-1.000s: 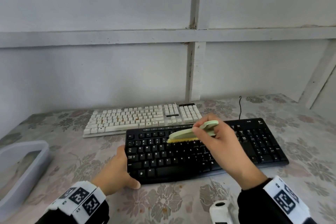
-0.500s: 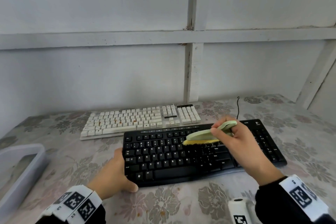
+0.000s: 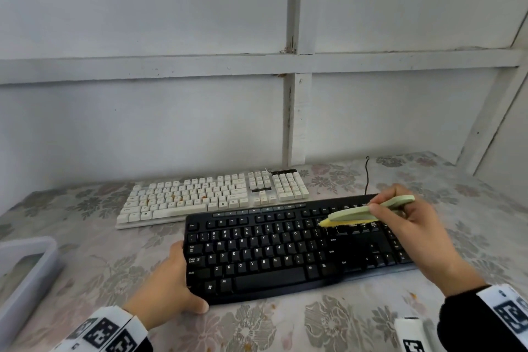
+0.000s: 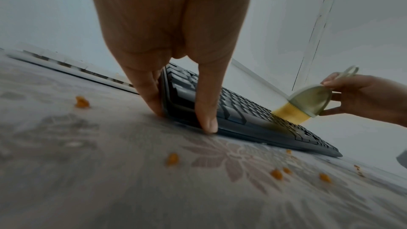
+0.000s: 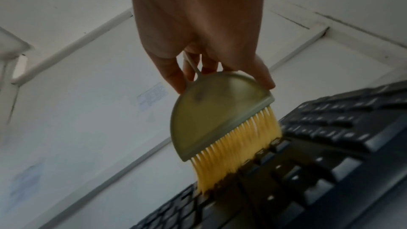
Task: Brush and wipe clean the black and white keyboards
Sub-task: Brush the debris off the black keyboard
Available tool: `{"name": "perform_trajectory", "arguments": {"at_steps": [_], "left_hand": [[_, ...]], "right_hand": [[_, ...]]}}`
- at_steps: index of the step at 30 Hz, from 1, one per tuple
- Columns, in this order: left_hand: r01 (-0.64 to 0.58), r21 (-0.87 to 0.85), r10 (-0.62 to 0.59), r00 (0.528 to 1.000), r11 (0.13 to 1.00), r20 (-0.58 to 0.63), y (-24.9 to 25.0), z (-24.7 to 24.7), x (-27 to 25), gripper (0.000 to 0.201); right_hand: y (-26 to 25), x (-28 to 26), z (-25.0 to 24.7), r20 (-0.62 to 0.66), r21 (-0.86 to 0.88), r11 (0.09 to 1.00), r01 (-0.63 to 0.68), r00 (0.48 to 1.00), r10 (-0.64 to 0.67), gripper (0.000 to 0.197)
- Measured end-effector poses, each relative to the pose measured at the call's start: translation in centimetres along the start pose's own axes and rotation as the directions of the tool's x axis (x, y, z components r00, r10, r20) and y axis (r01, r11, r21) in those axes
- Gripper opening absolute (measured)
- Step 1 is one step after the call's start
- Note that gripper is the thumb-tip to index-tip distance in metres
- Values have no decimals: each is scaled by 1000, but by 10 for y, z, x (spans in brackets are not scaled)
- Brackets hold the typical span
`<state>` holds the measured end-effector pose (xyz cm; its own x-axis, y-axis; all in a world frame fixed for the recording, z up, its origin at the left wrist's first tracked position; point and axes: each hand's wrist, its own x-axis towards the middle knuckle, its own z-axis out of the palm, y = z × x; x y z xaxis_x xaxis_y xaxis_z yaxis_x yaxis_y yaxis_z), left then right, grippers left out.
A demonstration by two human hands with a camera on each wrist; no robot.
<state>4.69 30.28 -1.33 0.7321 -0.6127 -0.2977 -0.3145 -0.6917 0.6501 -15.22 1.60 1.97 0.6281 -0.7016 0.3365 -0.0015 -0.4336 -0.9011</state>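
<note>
On a flowered table (image 3: 343,328), the black keyboard (image 3: 271,254) lies before the white one (image 3: 205,197); the left hand (image 3: 165,286) clasps its corner, right-hand fingers (image 3: 380,208) pinch a brush (image 3: 360,213) over its right keys. Hard strokes may scatter crumbs (image 4: 172,159). Motion blurs the bristles' contact.

Green brush (image 3: 368,210), yellow bristles (image 5: 237,149)

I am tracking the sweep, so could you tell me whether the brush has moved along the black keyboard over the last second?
Yes. The brush has travelled rightward along the black keyboard, from the middle keys towards its right end.
</note>
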Motion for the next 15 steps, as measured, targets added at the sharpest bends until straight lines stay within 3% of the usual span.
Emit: {"name": "perform_trajectory", "arguments": {"at_steps": [4,7,10,15], "left_hand": [[-3,3,3,1000,1000,0,0,0,0,96],[-3,-12,3,1000,1000,3,0,0,0,96],[-8,-20,8,1000,1000,-1,0,0,0,96],[-18,-27,18,1000,999,-8,-1,0,0,94]], "right_hand": [[7,3,-22,-82,-84,996,27,996,-34,11],[10,5,-30,-140,6,998,58,989,-56,12],[9,4,-27,-92,167,985,51,995,-36,11],[20,7,-33,-26,22,998,59,998,-59,17]]}}
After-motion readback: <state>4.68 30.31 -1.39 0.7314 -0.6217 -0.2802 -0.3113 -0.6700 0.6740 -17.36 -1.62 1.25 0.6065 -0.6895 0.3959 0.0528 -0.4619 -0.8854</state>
